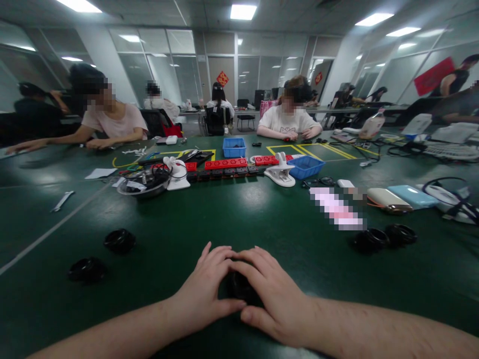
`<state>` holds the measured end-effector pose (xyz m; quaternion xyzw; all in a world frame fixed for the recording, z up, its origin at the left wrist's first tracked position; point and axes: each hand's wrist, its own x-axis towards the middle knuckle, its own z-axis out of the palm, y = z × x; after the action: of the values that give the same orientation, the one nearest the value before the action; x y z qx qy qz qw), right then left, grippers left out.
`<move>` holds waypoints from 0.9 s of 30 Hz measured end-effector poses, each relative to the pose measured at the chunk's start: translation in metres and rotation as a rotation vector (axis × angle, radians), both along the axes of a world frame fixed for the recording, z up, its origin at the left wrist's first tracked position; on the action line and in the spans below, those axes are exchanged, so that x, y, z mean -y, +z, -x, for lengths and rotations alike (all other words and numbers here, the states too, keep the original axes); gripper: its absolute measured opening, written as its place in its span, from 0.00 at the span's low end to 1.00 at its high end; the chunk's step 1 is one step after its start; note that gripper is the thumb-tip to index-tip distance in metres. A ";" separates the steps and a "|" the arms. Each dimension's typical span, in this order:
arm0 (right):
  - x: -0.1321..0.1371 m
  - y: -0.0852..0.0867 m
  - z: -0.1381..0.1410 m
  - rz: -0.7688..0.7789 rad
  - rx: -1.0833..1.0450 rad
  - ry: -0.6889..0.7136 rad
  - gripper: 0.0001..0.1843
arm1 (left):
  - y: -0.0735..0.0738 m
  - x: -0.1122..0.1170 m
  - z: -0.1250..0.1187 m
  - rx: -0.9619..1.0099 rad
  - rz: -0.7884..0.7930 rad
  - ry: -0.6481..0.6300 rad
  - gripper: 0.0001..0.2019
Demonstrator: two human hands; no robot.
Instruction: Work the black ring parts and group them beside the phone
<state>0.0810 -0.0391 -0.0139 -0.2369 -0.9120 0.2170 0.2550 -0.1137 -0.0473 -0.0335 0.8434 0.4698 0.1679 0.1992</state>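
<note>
We clasp the black ring [240, 288] between left hand [204, 294] and right hand [277, 299]; best to press evenly, thumbs behind it.

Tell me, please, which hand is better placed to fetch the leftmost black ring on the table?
Probably the left hand: the black ring lies on its side, while the right hand, also cupping the black part, would have to cross over.
</note>
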 end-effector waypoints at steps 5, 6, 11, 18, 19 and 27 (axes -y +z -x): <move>-0.002 -0.002 0.002 -0.020 0.031 -0.019 0.26 | 0.001 -0.002 0.000 0.006 0.065 -0.064 0.23; -0.002 -0.001 0.002 -0.033 0.028 -0.004 0.24 | 0.002 -0.002 0.000 -0.005 0.074 -0.081 0.23; -0.002 0.002 0.002 -0.071 -0.046 0.145 0.11 | 0.006 -0.002 0.001 -0.065 0.089 -0.161 0.22; -0.001 -0.002 0.004 -0.204 -0.083 0.448 0.11 | 0.016 -0.005 -0.001 -0.147 0.066 -0.363 0.20; -0.001 -0.002 0.004 -0.222 -0.080 0.466 0.10 | 0.017 -0.005 -0.001 -0.161 0.067 -0.384 0.19; 0.002 -0.001 0.000 -0.310 -0.071 0.469 0.19 | 0.022 -0.005 -0.003 -0.180 0.090 -0.404 0.20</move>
<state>0.0808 -0.0416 -0.0150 0.0301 -0.9547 0.1364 0.2628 -0.1107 -0.0428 -0.0115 0.9222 0.3142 0.0275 0.2237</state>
